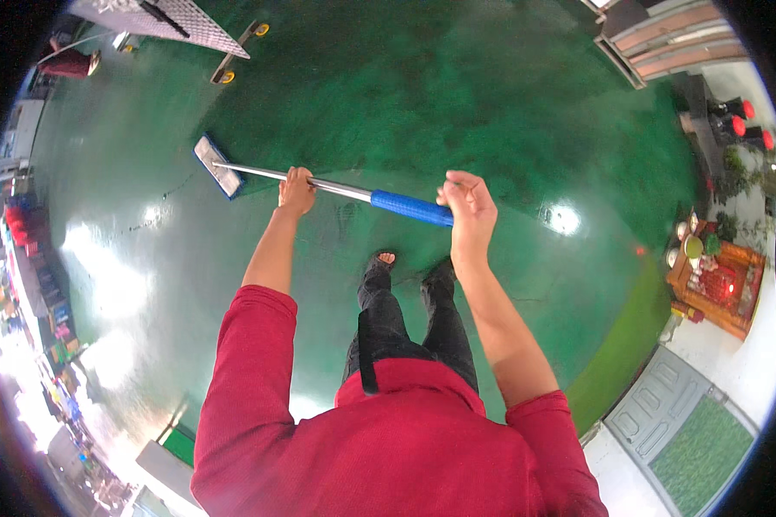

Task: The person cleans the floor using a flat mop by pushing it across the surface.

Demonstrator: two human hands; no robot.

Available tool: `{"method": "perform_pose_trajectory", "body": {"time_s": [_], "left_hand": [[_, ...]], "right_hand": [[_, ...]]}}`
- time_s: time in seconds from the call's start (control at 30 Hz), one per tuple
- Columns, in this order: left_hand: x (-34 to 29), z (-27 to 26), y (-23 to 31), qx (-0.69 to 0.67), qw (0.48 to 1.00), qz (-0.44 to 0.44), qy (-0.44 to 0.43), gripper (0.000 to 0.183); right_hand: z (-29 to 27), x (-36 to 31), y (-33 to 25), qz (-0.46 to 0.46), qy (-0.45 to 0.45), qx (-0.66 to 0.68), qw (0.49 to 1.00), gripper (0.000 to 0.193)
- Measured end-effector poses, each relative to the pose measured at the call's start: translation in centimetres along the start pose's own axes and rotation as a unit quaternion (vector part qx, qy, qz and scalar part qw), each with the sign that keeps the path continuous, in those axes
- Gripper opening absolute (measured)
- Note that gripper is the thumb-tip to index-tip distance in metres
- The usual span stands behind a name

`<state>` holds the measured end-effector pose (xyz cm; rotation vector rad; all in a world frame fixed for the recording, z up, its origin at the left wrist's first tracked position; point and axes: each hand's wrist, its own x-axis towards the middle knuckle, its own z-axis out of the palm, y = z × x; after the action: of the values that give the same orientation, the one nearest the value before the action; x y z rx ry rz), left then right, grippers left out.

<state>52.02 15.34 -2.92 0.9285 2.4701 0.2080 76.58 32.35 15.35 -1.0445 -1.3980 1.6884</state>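
Observation:
A flat mop reaches across in front of me. Its silver pole (pixel 341 188) runs from a flat head (pixel 218 167) with a blue edge, lying on the floor at the left, to a blue textured grip (pixel 411 208). My left hand (pixel 297 191) is wrapped round the middle of the pole. At the grip's end is my right hand (pixel 472 207), its fingers loosely bent and apart above the grip. The heel of that hand hides the grip's tip, so contact there is unclear.
The shiny green floor (pixel 336 95) has glare patches. A wheeled board (pixel 198 26) stands at the far left, near another person's foot (pixel 93 63). At the right are a wooden shrine box (pixel 717 284) with a red light and a grey door (pixel 664 401). Cluttered shelves line the left.

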Motion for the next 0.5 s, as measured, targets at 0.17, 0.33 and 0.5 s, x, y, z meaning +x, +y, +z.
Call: {"method": "perform_pose_trajectory", "body": {"time_s": [0.17,0.33,0.5], "left_hand": [[0.5,1.9,3.4,-0.009,0.999,-0.033,0.002,0.045],[-3.5,6.3,11.4,-0.037,0.987,0.157,0.026,0.055],[-10.3,11.9,31.5,-0.099,0.921,0.376,0.011,0.062]], "right_hand": [[-2.9,0.9,0.6,0.098,0.004,0.253,0.962,0.022],[-14.1,-1.2,-2.3,0.048,0.042,0.263,0.963,0.029],[-33.1,-7.3,-9.0,-0.162,0.147,0.262,0.94,0.033]]}}
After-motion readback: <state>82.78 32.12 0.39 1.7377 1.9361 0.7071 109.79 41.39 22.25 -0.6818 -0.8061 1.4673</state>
